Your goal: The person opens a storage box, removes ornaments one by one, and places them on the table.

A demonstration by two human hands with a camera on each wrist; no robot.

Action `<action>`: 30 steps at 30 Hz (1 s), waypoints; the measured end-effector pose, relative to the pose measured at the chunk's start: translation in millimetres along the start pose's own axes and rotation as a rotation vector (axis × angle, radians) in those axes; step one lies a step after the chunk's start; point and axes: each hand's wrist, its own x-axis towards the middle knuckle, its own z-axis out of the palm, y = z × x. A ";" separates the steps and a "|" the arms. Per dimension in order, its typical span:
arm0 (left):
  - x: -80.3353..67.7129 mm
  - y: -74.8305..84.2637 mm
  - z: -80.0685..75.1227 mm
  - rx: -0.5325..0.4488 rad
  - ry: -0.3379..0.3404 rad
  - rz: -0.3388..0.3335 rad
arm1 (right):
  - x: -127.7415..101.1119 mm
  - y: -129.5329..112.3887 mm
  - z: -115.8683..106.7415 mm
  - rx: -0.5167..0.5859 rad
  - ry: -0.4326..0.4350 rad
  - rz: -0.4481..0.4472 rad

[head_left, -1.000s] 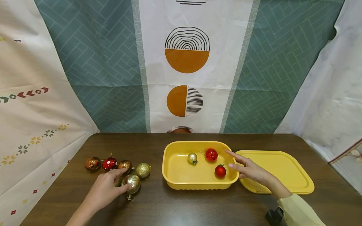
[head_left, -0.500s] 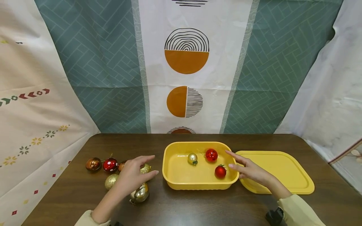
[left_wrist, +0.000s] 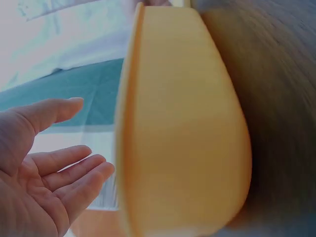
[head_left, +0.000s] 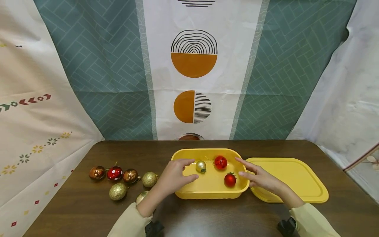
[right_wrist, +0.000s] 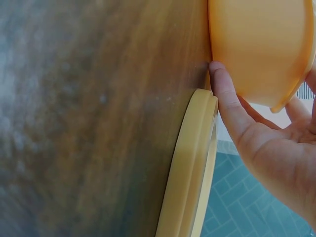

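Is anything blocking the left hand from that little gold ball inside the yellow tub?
Nothing visible does. The left hand, fingers straight, hovers over the yellow tub's left rim, and the small gold ball lies just past its fingertips, with only bare tub floor between them.

Nine baubles (head_left: 230, 179), one tub (head_left: 207, 192), one lid (head_left: 296, 177).

The left hand (head_left: 174, 174) hovers over the near left corner of the yellow tub (head_left: 207, 189), palm down, fingers straight and spread, holding nothing; its sleeved forearm runs back toward the near edge of the bench (head_left: 74, 204). The right hand (head_left: 260, 177) rests against the tub's right end, thumb pressed on the wall, fingers extended over the rim, wrist angled toward the right
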 end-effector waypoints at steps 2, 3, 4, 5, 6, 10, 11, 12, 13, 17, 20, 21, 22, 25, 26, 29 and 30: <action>7.9 0.2 7.6 -0.014 -0.029 -0.021 | -0.4 -0.9 0.4 0.000 0.000 -0.001; 11.9 -0.5 11.4 -0.018 -0.044 -0.033 | -0.2 -1.0 0.5 -0.004 -0.002 -0.004; 16.1 -1.5 15.1 -0.018 -0.058 -0.050 | -0.1 -1.4 0.7 -0.006 -0.001 -0.004; 20.1 -2.8 18.6 -0.019 -0.069 -0.069 | 0.1 -1.4 0.9 -0.010 0.002 -0.003; 24.0 -4.7 22.0 -0.017 -0.078 -0.088 | 0.3 -1.7 1.0 -0.014 0.004 0.001; 37.5 -13.8 33.5 -0.003 -0.111 -0.157 | 0.3 -2.6 1.7 -0.015 0.008 0.013; 40.2 -15.8 36.0 0.001 -0.117 -0.167 | 0.1 -2.7 1.8 -0.017 0.011 0.014; 42.9 -18.1 38.4 0.011 -0.124 -0.170 | -0.3 -2.9 1.8 -0.023 0.013 0.015; 45.2 -19.8 40.3 0.022 -0.130 -0.169 | -0.6 -3.0 1.8 -0.028 0.017 0.015; 50.9 -24.8 45.7 0.065 -0.147 -0.147 | -1.0 -3.3 1.5 -0.047 0.026 0.015; 52.1 -26.7 47.9 0.113 -0.145 -0.113 | -0.7 -3.7 1.5 -0.045 0.024 0.012; 52.3 -27.1 48.6 0.131 -0.145 -0.099 | -0.7 -3.7 1.5 -0.042 0.024 0.012; 52.4 -27.8 49.6 0.154 -0.147 -0.084 | -0.8 -3.6 1.5 -0.040 0.025 0.011; 52.5 -29.6 52.1 0.209 -0.146 -0.050 | -0.8 -2.5 1.6 -0.029 0.022 0.007; 52.5 -29.9 52.6 0.218 -0.148 -0.044 | -0.7 -2.1 1.6 -0.025 0.021 0.005; 52.4 -30.6 54.1 0.231 -0.146 -0.033 | -0.3 -1.3 1.8 -0.026 0.020 0.004; 52.3 -30.6 54.4 0.239 -0.145 -0.026 | -0.4 -1.3 1.9 -0.031 0.023 0.005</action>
